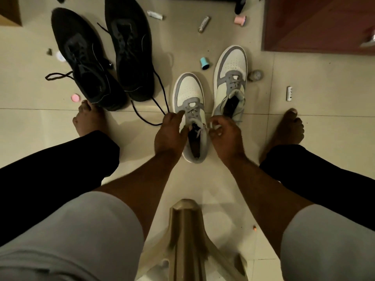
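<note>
Because the person sits above it with both arms reaching down between the knees, the grey-and-white sneaker (189, 94) lies on the tiled floor at the centre of the frame. Its toe points up the picture and its heel points toward the stool (185, 226) at the bottom edge, which puts its opening and lacing straight under the hands.

The left hand (171, 133) curls over the shoe's left flank, fingers across the grey lacing and thumb near the collar, apparently to steady it and hold the mouth open. The right hand (224, 134) sits at the right of the collar with its fingers bent in close. It pinches what looks like the end of a pale lace (212, 125), though the grip is partly hidden.

The sneaker has a white, perforated toe box, grey overlays round the toe and eyelets, a white sole rim and a dark lining. Its mate (230, 78) stands just to the right and higher in the frame, tongue slack. A pair of black shoes (105, 57) fills the upper left — one black lace (162, 92) trails down to just beside the left hand.
</note>
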`<state>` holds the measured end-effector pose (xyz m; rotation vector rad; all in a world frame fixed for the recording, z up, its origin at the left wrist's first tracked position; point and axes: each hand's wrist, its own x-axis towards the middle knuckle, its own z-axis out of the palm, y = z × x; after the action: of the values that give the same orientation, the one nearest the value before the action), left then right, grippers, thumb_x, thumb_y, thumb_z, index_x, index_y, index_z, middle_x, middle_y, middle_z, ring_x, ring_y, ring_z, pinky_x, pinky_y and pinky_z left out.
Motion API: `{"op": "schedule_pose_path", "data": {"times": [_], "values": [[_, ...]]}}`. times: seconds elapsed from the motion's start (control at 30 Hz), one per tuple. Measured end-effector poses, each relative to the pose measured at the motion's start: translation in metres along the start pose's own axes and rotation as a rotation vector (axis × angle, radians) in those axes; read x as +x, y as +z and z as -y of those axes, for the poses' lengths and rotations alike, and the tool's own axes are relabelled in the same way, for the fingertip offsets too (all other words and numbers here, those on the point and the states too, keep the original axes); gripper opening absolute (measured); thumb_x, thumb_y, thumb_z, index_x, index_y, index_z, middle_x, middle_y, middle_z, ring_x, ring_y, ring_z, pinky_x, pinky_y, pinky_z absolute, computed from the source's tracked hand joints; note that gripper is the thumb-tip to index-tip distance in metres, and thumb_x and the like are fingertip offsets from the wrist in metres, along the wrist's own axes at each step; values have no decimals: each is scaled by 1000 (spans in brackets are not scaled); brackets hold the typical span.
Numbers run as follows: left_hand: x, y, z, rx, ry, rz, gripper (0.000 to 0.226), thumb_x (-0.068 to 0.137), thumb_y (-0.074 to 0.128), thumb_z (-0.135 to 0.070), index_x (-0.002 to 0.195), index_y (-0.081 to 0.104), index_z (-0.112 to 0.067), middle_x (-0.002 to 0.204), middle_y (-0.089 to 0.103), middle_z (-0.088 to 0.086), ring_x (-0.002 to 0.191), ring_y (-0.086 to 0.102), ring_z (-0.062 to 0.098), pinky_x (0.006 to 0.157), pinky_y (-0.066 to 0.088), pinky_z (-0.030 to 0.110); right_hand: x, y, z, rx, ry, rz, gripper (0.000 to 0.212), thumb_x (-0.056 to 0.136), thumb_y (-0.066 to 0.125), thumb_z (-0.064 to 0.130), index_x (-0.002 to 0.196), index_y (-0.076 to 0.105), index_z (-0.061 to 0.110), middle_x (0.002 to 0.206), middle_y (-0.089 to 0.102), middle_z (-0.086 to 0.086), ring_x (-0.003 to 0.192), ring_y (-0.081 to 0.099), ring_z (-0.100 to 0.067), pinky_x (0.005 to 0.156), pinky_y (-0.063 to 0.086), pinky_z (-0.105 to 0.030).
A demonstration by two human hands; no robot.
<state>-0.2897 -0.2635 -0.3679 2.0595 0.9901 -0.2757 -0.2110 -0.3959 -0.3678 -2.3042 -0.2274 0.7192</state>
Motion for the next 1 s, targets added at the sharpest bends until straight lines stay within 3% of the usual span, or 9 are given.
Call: {"op": "schedule_pose_path", "data": {"times": [0.1, 0.2, 0.27, 0.5, 0.67, 0.77, 0.87, 0.93, 1.0], "values": [[-28, 3, 4, 196, 204, 90, 40, 90, 66, -32, 125, 53, -16, 124, 50, 6, 100, 58, 23, 73, 46, 30, 5, -19, -17, -362, -26, -6, 41, 81, 67, 13, 121, 59, 14, 120, 54, -12, 104, 55, -34, 85, 50, -42], [-31, 27, 14, 324, 150, 458, 64, 84, 69, -47, 138, 45, -23, 145, 37, 2, 110, 58, 30, 88, 52, 41, 11, -23, -37, -522, 21, 183, 53, 81, 66, 17, 132, 50, 18, 125, 51, -11, 106, 54, -36, 85, 50, -45], [-23, 40, 17, 393, 121, 574, 84, 76, 74, -52, 145, 35, -25, 153, 26, 1, 115, 54, 34, 92, 51, 44, 14, -19, -44, -579, 9, 243, 47, 84, 64, 17, 129, 51, 16, 126, 51, -11, 108, 54, -35, 86, 50, -44], [-14, 61, 0, 500, 230, 550, 65, 89, 56, -20, 150, 32, -20, 155, 25, 6, 119, 40, 47, 93, 46, 45, 6, -24, -61, -614, 97, 148, 25, 89, 56, 15, 114, 57, 8, 106, 61, -15, 96, 60, -36, 78, 48, -38], [-3, 73, -32, 501, 239, 650, 67, 93, 56, -19, 152, 26, -18, 159, 20, 9, 133, 32, 44, 110, 31, 51, -1, -46, -49, -613, 97, 143, 27, 89, 58, 20, 114, 60, 11, 111, 61, -13, 101, 57, -35, 84, 48, -40], [-3, 57, -33, 459, 187, 703, 74, 91, 63, -32, 153, 23, -26, 161, 16, 3, 138, 25, 47, 111, 29, 55, 4, -49, -17, -676, -48, 31, 24, 89, 56, 21, 109, 65, 10, 108, 60, -15, 100, 53, -36, 83, 44, -40], [6, 13, -25, 140, 143, 567, 45, 88, 57, -40, 131, 59, -26, 134, 58, 5, 119, 54, 33, 97, 45, 40, 16, -30, 27, -527, -221, -29, 18, 87, 57, 18, 93, 69, 6, 97, 64, -17, 94, 57, -38, 82, 46, -41], [21, -21, -17, -33, 73, 324, 36, 88, 50, -38, 110, 72, -20, 113, 70, 8, 105, 64, 28, 88, 50, 36, 29, -8, 54, -399, -277, 8, 17, 83, 60, 17, 89, 70, 5, 93, 66, -18, 90, 60, -38, 82, 49, -42], [45, -52, 1, -145, -19, 10, 25, 93, 55, -27, 107, 72, -15, 108, 71, 11, 102, 65, 30, 88, 50, 36, 44, 19, 78, -245, -272, 91, 16, 82, 63, 14, 91, 72, 5, 94, 68, -16, 87, 63, -35, 81, 51, -39]]}}
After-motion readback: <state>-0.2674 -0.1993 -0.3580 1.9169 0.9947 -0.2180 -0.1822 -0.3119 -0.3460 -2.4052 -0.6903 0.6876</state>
